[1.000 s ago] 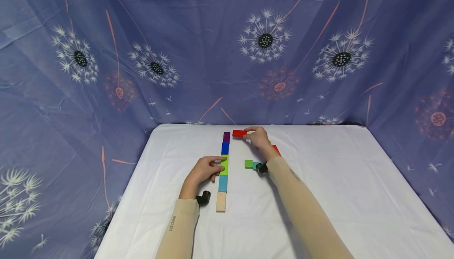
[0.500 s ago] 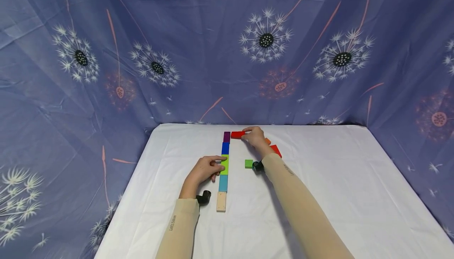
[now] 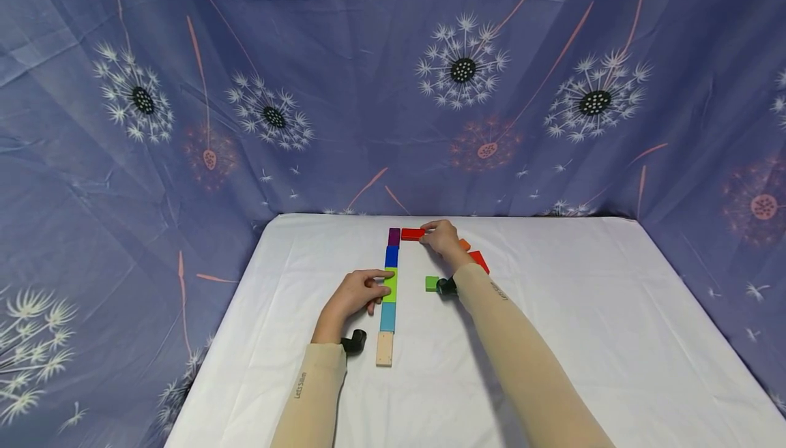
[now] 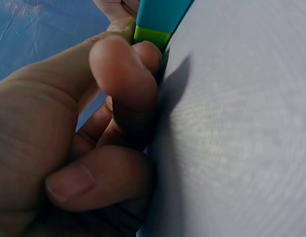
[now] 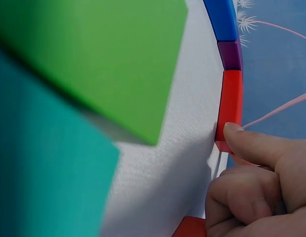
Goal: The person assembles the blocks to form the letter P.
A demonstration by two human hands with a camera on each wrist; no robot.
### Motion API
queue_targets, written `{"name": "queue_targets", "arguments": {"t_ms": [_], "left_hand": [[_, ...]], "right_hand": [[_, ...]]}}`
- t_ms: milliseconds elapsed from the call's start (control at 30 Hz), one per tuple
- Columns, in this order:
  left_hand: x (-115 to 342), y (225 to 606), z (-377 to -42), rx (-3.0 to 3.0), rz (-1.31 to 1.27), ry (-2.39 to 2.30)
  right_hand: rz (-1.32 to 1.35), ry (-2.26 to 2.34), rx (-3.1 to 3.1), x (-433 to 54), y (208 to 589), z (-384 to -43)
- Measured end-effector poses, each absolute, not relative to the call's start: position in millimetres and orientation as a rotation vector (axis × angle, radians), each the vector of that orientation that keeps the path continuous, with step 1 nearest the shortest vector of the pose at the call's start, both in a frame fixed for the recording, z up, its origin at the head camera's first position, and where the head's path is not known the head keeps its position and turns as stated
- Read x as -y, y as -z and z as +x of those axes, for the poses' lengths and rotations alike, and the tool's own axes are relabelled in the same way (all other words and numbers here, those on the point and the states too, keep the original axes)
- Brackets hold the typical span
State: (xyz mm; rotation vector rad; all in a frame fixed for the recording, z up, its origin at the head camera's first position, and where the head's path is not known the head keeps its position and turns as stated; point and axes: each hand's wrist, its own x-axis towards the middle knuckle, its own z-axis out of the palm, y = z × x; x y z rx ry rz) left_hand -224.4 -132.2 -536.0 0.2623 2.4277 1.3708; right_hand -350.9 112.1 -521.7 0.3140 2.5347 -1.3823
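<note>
Two pinches: left hand (image 3: 353,294) on lime block (image 3: 392,284), right hand (image 3: 443,238) on red block (image 3: 411,234), now nearer purple block (image 3: 394,237).

Through my remote feed I see a matt, bare-wood block (image 3: 384,349); beyond it, a smooth red block (image 3: 412,234); beneath it, lightly creased white cloth (image 3: 552,325); far behind it, a wrinkled fabric backdrop (image 3: 368,93).

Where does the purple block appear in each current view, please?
Head: the purple block sits just below centre, at the far end of the row.
Left wrist: not visible.
Right wrist: upper right, between the blue block and the held red block.
Shared landmark: the white cloth, in all three views.
</note>
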Motion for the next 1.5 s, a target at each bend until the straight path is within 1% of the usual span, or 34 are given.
{"name": "queue_targets", "arguments": {"t_ms": [933, 1133, 1500], "left_hand": [[132.3, 536.3, -224.9, -2.413, 0.244, -1.385], [131.2, 533.9, -223.9, -2.410, 0.234, -1.393], [130.8, 532.6, -222.7, -2.412, 0.246, -1.392]], "right_hand": [[0.321, 1.392, -2.541, -111.2, 518.7, -347.3], [0.275, 1.471, -2.521, -116.7, 510.6, -340.9], [0.189, 1.748, -2.400, -144.8, 496.6, -325.6]]}}
